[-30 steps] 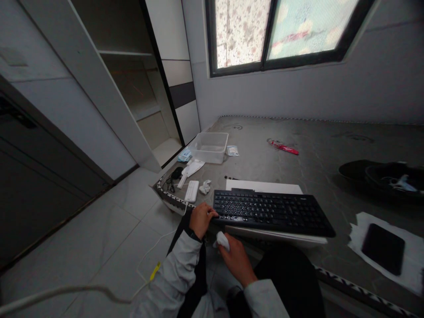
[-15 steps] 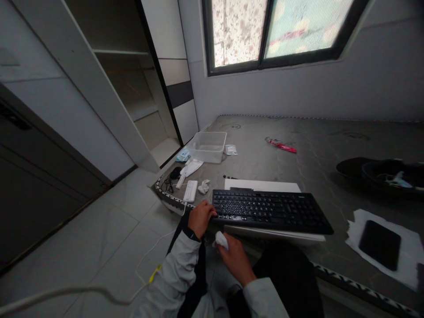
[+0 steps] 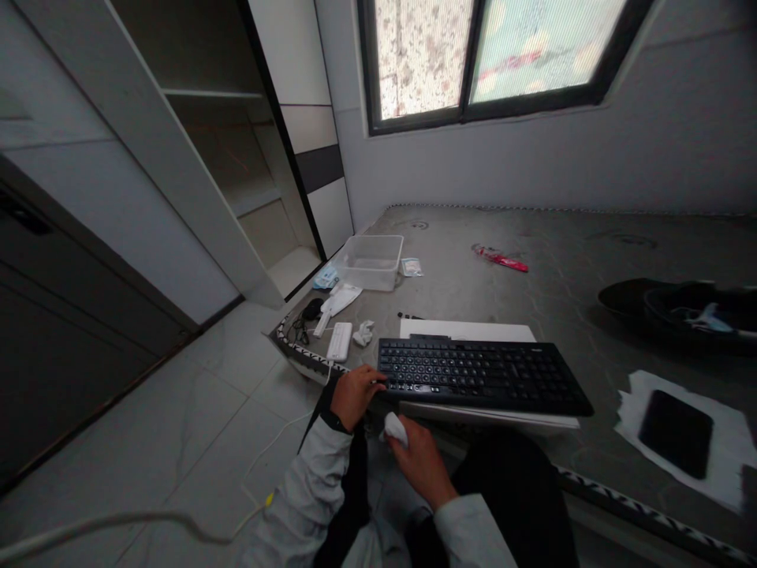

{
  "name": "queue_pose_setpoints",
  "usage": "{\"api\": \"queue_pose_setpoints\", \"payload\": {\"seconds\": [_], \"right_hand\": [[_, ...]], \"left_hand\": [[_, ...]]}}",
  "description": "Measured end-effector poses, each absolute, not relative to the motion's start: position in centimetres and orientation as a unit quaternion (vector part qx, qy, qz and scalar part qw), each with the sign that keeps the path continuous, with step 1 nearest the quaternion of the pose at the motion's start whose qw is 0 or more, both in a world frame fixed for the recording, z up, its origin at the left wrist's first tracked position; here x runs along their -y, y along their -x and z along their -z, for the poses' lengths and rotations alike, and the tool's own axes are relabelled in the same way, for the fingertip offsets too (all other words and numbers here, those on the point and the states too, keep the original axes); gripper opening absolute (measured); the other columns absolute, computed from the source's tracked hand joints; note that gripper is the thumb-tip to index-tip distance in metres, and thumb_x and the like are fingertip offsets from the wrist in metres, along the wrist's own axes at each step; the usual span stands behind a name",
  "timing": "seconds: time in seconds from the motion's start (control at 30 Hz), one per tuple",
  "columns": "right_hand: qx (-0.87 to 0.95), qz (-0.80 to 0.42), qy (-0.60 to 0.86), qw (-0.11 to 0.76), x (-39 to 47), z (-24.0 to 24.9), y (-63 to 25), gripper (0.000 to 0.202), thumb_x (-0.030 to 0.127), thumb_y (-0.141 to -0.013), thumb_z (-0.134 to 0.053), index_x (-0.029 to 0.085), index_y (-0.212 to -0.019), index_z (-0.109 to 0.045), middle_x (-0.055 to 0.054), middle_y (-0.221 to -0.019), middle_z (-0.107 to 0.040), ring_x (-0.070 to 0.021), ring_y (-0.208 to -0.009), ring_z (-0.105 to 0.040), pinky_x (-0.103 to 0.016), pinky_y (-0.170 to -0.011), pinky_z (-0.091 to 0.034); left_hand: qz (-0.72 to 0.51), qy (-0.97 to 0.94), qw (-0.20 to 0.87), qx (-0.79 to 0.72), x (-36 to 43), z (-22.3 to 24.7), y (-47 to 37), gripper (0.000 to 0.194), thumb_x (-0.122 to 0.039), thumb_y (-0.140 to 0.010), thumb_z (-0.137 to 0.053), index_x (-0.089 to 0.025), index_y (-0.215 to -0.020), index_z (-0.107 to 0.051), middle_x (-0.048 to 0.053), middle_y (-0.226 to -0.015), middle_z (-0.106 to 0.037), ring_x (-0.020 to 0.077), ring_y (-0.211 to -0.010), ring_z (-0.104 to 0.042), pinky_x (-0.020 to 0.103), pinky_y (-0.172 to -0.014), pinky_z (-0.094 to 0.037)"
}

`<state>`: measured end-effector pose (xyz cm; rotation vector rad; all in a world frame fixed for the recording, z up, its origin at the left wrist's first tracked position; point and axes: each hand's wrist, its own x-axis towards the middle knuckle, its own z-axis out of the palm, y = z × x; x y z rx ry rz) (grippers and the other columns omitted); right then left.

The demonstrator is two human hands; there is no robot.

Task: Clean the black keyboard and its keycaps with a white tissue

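A black keyboard (image 3: 482,375) lies on a white flat box (image 3: 467,330) near the front edge of a grey mattress (image 3: 532,292). My left hand (image 3: 353,394) grips the keyboard's left end. Just below that front edge, my right hand (image 3: 421,461) is closed around a small white wad of tissue (image 3: 394,427).
On the mattress lie a clear plastic tub (image 3: 371,262), a white remote (image 3: 340,341), a crumpled tissue (image 3: 363,336), a black mouse with cable (image 3: 310,310), a red packet (image 3: 501,259), a phone (image 3: 675,421) on white paper and dark clothing (image 3: 680,308). An open wardrobe (image 3: 225,158) stands left; a white cable (image 3: 118,521) crosses the floor.
The view has drifted slightly. My hands stay nearly where they were, left on the keyboard's end and right holding the tissue wad.
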<state>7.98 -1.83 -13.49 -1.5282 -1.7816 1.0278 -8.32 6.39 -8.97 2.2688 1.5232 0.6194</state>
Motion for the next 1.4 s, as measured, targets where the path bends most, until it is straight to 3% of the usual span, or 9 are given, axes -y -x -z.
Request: {"api": "queue_pose_setpoints", "payload": {"seconds": [0.17, 0.37, 0.53, 0.83, 1.03, 1.23, 1.4], "right_hand": [[0.665, -0.387, 0.57, 0.288, 1.8, 13.6, -8.1, 0.024, 0.028, -0.084, -0.047, 0.017, -0.098, -0.063, -0.01, -0.094, -0.07, -0.0245, -0.089, -0.065, -0.031, -0.079, -0.045], [0.67, -0.381, 0.569, 0.289, 1.9, 13.4, -8.1, 0.023, 0.028, -0.084, -0.046, 0.016, -0.093, -0.063, -0.011, -0.09, -0.07, -0.0252, -0.087, -0.066, -0.032, -0.077, -0.045], [0.666, -0.386, 0.567, 0.293, 1.9, 13.9, -8.1, 0.024, 0.026, -0.083, -0.047, 0.017, -0.096, -0.063, -0.011, -0.095, -0.071, -0.0258, -0.09, -0.066, -0.033, -0.08, -0.046], [0.661, -0.392, 0.564, 0.303, 1.9, 13.5, -8.1, 0.027, 0.025, -0.082, -0.048, 0.016, -0.1, -0.064, -0.012, -0.097, -0.071, -0.0258, -0.091, -0.066, -0.034, -0.082, -0.046], [0.667, -0.383, 0.567, 0.295, 1.9, 13.7, -8.0, 0.024, 0.026, -0.082, -0.047, 0.017, -0.096, -0.065, -0.011, -0.093, -0.072, -0.0254, -0.086, -0.066, -0.033, -0.076, -0.047], [0.662, -0.389, 0.562, 0.307, 1.9, 13.9, -8.0, 0.024, 0.025, -0.081, -0.048, 0.018, -0.095, -0.065, -0.009, -0.093, -0.072, -0.0246, -0.087, -0.066, -0.031, -0.076, -0.046], [0.667, -0.386, 0.561, 0.302, 1.9, 13.7, -8.0, 0.025, 0.026, -0.081, -0.048, 0.017, -0.096, -0.065, -0.01, -0.092, -0.071, -0.025, -0.086, -0.066, -0.032, -0.076, -0.046]], "left_hand": [[-0.176, -0.81, 0.157, -0.536, -6.1, 8.2, 8.2, 0.016, -0.025, -0.089, -0.055, -0.023, -0.1, -0.067, 0.004, -0.104, -0.069, 0.0178, -0.091, -0.067, 0.028, -0.084, -0.053], [-0.085, -0.834, 0.074, -0.539, -5.7, 8.1, 7.9, 0.02, -0.029, -0.092, -0.05, -0.023, -0.108, -0.059, 0.006, -0.109, -0.066, 0.0198, -0.083, -0.069, 0.028, -0.067, -0.052], [-0.104, -0.838, 0.046, -0.534, -5.7, 9.2, 8.1, 0.019, -0.027, -0.092, -0.05, -0.021, -0.107, -0.057, 0.008, -0.107, -0.066, 0.0199, -0.075, -0.068, 0.028, -0.055, -0.047], [-0.11, -0.838, 0.06, -0.531, -5.5, 8.7, 8.0, 0.019, -0.027, -0.092, -0.049, -0.021, -0.107, -0.06, 0.006, -0.106, -0.067, 0.0193, -0.073, -0.068, 0.028, -0.054, -0.046], [-0.265, -0.79, 0.176, -0.523, -5.7, 9.8, 8.5, 0.016, -0.026, -0.089, -0.056, -0.021, -0.095, -0.07, 0.003, -0.095, -0.067, 0.0155, -0.085, -0.065, 0.026, -0.076, -0.051], [-0.376, -0.686, 0.272, -0.56, -6.0, 12.2, 8.6, 0.021, -0.035, -0.081, -0.066, -0.021, -0.093, -0.077, 0.003, -0.081, -0.067, 0.0136, -0.071, -0.061, 0.025, -0.065, -0.049], [-0.384, -0.675, 0.275, -0.566, -6.0, 12.7, 8.7, 0.023, -0.039, -0.08, -0.067, -0.022, -0.094, -0.077, 0.003, -0.083, -0.068, 0.0137, -0.071, -0.061, 0.024, -0.061, -0.049]]}}
